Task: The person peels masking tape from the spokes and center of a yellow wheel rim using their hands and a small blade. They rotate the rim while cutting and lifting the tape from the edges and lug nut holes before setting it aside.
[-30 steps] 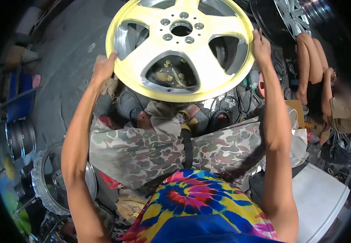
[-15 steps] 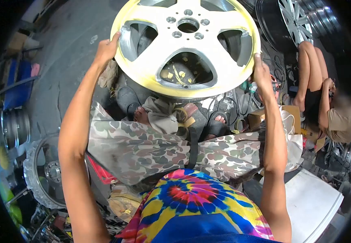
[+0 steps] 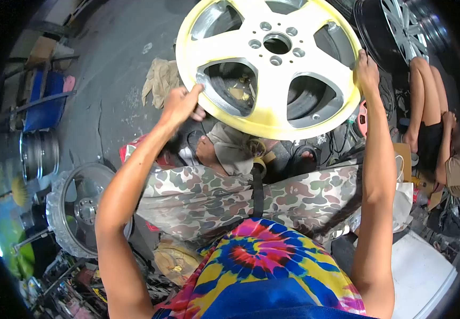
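While we hold pale-yellow wheel (image 3: 272,90) out before us, step in hand looks like steadying it by its edge. Right hand (image 3: 367,73) wraps wheel's right edge; left hand (image 3: 181,108) lays thumb on its lower-left edge, fingers curled but blurred: we cannot tell how tightly. Beige cloth (image 3: 162,81) lies left of wheel. Next move, we judge, calls for firm left grip.

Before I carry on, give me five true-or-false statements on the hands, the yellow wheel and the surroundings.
1. The left hand touches the yellow wheel. True.
2. The right hand is clear of that wheel. False: it is on the rim.
3. Five bolt holes ring the wheel's centre opening. True.
4. The plastic-edged wheel lies at the person's right. False: it is at the left.
5. A crumpled cloth lies on the floor. True.
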`<state>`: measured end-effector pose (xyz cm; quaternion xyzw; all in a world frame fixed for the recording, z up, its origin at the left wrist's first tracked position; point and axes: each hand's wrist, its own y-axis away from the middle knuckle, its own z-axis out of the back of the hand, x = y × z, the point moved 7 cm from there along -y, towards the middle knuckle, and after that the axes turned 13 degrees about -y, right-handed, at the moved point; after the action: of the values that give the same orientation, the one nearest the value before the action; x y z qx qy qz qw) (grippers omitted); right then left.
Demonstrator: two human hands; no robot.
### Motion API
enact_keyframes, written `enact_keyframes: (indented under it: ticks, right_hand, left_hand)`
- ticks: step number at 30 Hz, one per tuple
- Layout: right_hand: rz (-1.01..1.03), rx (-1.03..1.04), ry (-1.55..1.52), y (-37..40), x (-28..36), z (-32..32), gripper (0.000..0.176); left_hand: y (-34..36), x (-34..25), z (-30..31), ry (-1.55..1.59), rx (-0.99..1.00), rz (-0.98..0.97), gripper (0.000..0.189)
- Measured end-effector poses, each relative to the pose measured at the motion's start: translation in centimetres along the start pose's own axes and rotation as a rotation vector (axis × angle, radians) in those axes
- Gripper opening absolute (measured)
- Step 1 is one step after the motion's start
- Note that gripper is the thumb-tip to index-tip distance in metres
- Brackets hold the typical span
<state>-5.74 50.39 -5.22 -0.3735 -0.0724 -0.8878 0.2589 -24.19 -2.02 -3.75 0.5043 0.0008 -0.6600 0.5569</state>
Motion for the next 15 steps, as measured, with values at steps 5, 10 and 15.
enact_keyframes:
  ticks: [5, 10, 15]
  right_hand:
    - [0.076, -0.040, 0.042, 1.5, 1.0, 1.2, 0.054]
    - [0.299, -0.266, 0.150, 3.6, 4.3, 3.7, 0.040]
    - [0.428, 0.257, -0.195, 10.5, 14.0, 1.4, 0.026]
  left_hand:
    - [-3.0, -2.0, 3.6, -0.241, -0.257, -0.183, 0.047]
    - [-3.4, -1.0, 3.2, 0.028, 0.090, -0.153, 0.045]
    - [-4.1, -0.9, 3.3, -0.039, 0.005, -0.202, 0.040]
